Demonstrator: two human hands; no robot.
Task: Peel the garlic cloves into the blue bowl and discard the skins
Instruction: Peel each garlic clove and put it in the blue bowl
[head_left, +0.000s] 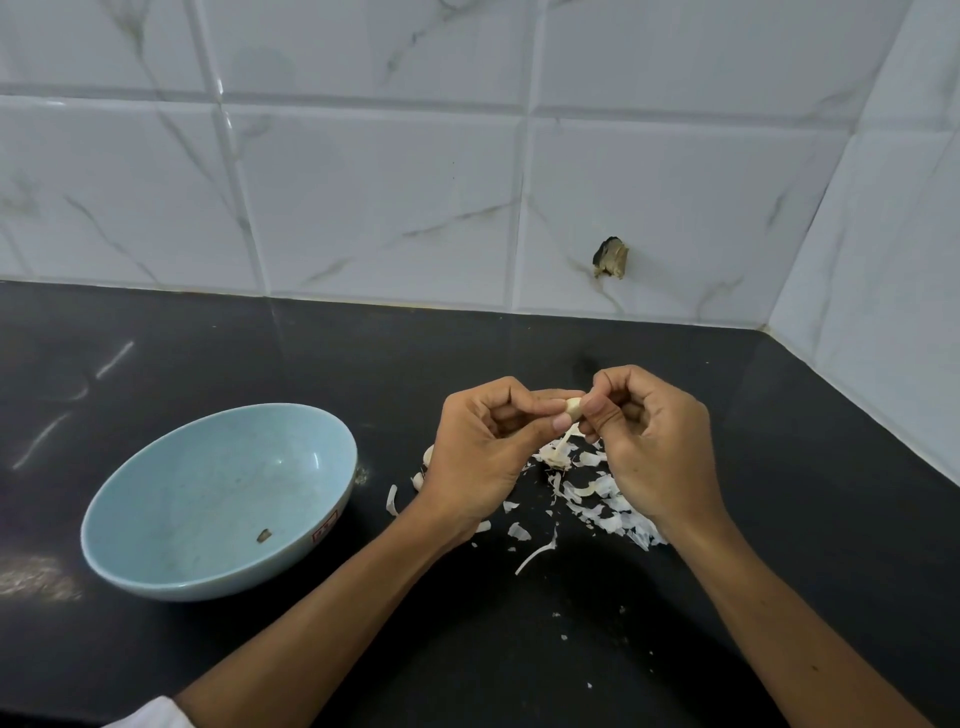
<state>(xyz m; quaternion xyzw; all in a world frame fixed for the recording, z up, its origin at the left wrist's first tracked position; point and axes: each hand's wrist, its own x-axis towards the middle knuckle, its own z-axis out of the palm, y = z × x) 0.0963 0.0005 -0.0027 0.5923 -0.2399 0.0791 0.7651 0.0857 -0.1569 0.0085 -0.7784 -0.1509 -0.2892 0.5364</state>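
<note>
I see both hands meeting over the black countertop (156, 364), a little right of the view's centre, with the forearms running in from the 7 and 5 o'clock corners. The left hand (483, 441) is turned palm toward the camera, its fingers curled in and its thumb and forefinger pinching a garlic clove (573, 406) at the left end. The right hand (654, 441) faces it with the knuckles up and the fingers bunched, its fingertips (597, 410) closed on the clove's right end, so the clove sits clamped between the two hands, clear of the counter. A strip of skin (563, 447) hangs from the clove toward 6 o'clock. Below the hands, from 6 to 4 o'clock of the clove, a scatter of garlic skins (602, 499) lies on the counter, partly hidden by the right wrist. At 9 o'clock of the left wrist I can make out pale pieces (428, 457), but I cannot tell whether they are cloves or skins. The blue bowl (208, 483) stands well apart at 8 o'clock of the hands and holds only a small brown scrap (264, 535) near its front wall. A white sleeve (150, 714) shows at the bottom edge. Behind, at 12 o'clock, the marbled tile wall (363, 208) has a dark chipped hole (611, 258).
</note>
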